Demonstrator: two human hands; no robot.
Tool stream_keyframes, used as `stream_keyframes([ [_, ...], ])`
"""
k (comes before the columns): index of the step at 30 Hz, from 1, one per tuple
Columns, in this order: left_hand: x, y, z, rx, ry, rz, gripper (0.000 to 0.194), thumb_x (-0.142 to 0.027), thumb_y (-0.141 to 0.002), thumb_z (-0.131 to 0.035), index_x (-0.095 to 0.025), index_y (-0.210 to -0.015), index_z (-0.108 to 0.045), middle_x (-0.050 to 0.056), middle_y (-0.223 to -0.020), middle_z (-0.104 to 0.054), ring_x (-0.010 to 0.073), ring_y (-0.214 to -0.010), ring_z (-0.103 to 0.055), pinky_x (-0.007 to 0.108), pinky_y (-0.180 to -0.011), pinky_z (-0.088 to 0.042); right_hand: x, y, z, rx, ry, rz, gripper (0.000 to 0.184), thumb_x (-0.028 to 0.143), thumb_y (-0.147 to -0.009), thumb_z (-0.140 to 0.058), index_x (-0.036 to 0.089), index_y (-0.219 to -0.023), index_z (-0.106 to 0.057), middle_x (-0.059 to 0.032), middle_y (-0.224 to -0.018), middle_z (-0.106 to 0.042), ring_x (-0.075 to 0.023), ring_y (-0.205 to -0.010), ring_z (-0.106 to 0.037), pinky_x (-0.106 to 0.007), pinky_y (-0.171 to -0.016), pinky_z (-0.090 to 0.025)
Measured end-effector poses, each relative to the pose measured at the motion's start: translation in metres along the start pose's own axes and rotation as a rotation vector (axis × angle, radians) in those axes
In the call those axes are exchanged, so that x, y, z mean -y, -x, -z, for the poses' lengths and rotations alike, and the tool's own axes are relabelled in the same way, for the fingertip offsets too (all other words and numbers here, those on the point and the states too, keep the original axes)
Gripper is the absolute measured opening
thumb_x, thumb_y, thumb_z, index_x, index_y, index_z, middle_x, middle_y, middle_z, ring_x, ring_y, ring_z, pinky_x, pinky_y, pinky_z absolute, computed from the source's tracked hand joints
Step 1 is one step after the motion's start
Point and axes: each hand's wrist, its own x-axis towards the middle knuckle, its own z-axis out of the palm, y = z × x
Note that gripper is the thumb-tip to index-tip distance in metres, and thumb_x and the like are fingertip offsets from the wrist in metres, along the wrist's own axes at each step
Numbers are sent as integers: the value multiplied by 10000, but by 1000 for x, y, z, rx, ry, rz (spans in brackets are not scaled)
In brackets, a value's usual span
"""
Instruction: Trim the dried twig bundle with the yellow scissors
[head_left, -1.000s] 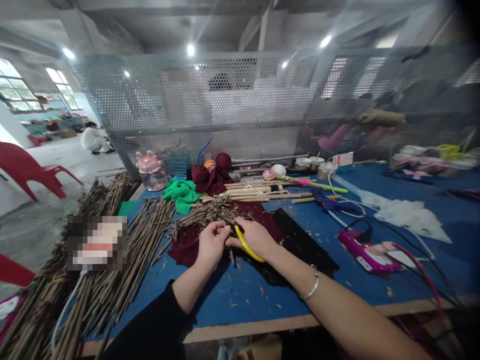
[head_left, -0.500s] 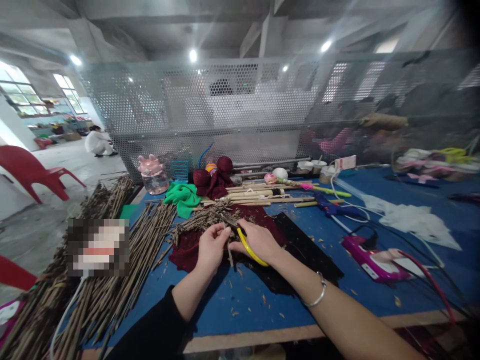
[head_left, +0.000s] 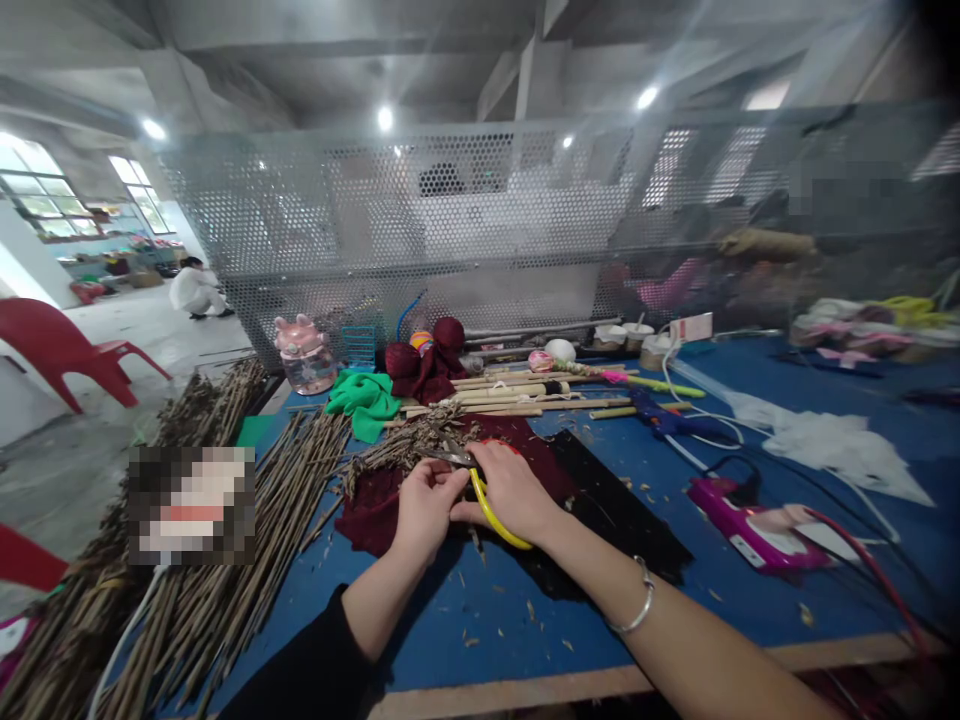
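Note:
My right hand (head_left: pixel 514 490) is closed around yellow-handled scissors (head_left: pixel 499 520), whose dark blades (head_left: pixel 448 455) point left over my left hand's fingertips. My left hand (head_left: pixel 426 503) is closed in a pinch on a thin dried stem, mostly hidden by the fingers and blades. Both hands are close together above a dark red cloth (head_left: pixel 371 515). Just beyond them, a heap of dried flower stems (head_left: pixel 409 440) lies on this cloth. Small plant scraps (head_left: pixel 531 610) are scattered on the blue tabletop (head_left: pixel 450 650).
Long dried stalks (head_left: pixel 255 520) cover the table's left side. A black cloth (head_left: pixel 626 510) lies at right, near a purple power strip (head_left: pixel 750 530) with cables and a blue glue gun (head_left: pixel 679 420). Bamboo sticks (head_left: pixel 510 395), a green cloth (head_left: pixel 364 400) and a pink-lidded jar (head_left: pixel 304 355) stand behind.
The scissor blades have swung left and down across my left fingertips. A small stem piece seen below my fingers half a second ago is no longer there. My left hand stays pinched.

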Motion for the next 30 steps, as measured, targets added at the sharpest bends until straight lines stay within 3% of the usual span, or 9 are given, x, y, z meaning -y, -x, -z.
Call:
stream_keyframes([
  [7,5,-1,2,59,43,74,349,-369,-529,-751,-121,-694,-569,-10,-592,-574,72,-507,-493,189,-498,-384,-3,-1,-1,80,-67,2,656,588,-639,-631,179,-1122,-461,-102,-972,-560,-242,-940,-538,-361,-782,-415],
  [13,9,-2,3,164,93,51,368,-445,-650,-658,-121,-817,-609,8,-666,-586,74,-550,-500,190,-526,-401,-3,-3,2,52,-66,-29,560,551,-701,-597,182,-1099,-460,-100,-980,-567,-231,-959,-532,-334,-780,-409],
  [21,5,-1,0,194,200,83,360,-416,-600,-706,-133,-775,-569,16,-676,-617,95,-577,-555,209,-566,-441,2,-2,6,104,-89,-8,580,539,-698,-606,176,-1120,-442,-96,-987,-560,-225,-936,-530,-321,-768,-405],
  [30,3,-1,4,220,52,53,317,-407,-638,-676,-112,-725,-600,29,-641,-629,85,-505,-524,184,-465,-398,-1,-2,12,93,-65,28,668,576,-655,-624,159,-1141,-436,-116,-991,-563,-238,-938,-529,-331,-776,-397],
])
